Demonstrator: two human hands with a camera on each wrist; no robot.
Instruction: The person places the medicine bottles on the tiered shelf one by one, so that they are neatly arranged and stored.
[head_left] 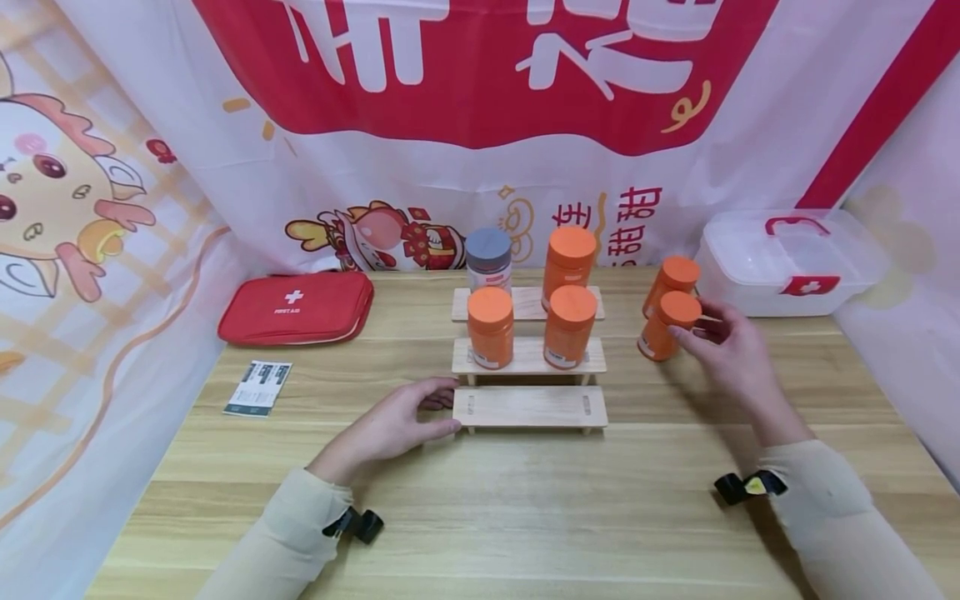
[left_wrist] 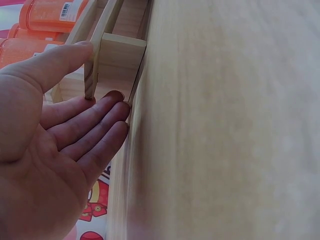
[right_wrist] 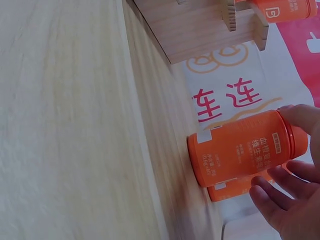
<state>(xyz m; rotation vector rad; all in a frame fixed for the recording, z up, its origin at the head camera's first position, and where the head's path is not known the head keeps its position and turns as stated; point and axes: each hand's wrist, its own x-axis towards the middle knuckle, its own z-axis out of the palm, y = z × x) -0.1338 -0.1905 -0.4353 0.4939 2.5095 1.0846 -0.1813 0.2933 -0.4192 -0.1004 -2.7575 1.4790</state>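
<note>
My right hand (head_left: 731, 354) is at an orange bottle (head_left: 663, 329) on the right side of the table, thumb and fingers around its capped end. In the right wrist view the thumb lies at the neck of this bottle (right_wrist: 240, 147), with fingertips along the opposite side. A second orange bottle (head_left: 675, 273) stands right behind it. My left hand (head_left: 397, 421) touches the left end of the lowest step of a tiered wooden rack (head_left: 528, 407). Its thumb and index fingertips meet the board's end in the left wrist view, the other fingers extended below.
Two orange bottles (head_left: 491, 327) stand on the middle step. The top step bears a grey-capped bottle (head_left: 489, 254) and another orange bottle (head_left: 572, 258). A red first-aid pouch (head_left: 296, 308) and a printed card (head_left: 257, 388) lie left; a clear-lidded white box (head_left: 787, 267) sits back right.
</note>
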